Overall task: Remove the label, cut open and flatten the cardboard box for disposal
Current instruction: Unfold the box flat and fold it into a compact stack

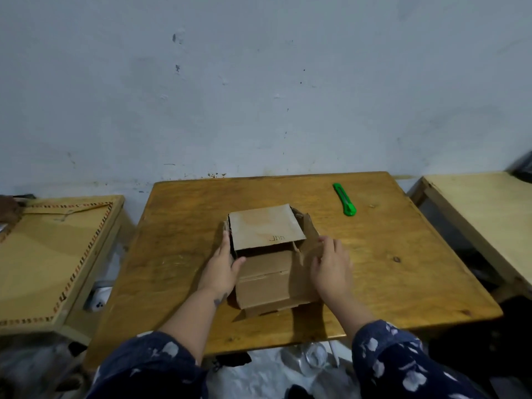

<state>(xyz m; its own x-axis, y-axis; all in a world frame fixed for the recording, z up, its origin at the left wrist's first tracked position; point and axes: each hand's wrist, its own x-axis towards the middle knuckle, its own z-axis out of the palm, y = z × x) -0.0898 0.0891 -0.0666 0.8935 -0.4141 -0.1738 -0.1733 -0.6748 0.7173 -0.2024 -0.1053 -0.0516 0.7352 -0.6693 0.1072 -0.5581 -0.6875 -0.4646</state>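
A brown cardboard box [266,279] stands on the wooden table [178,249] near its front middle, with its flaps open. The far flap lies over the top and has black handwriting on it. I cannot make out a label. My left hand [223,267] presses the box's left side, thumb curled over the near edge of the opening. My right hand [329,267] lies against the raised right flap, fingers spread. A green utility knife [344,199] rests apart at the table's far right, with its blade hidden.
A lower wooden table with a patterned border [54,254] stands to the left, and a pale wooden table [486,220] to the right. A grey wall runs right behind. Plastic sheeting and clutter lie on the floor in front.
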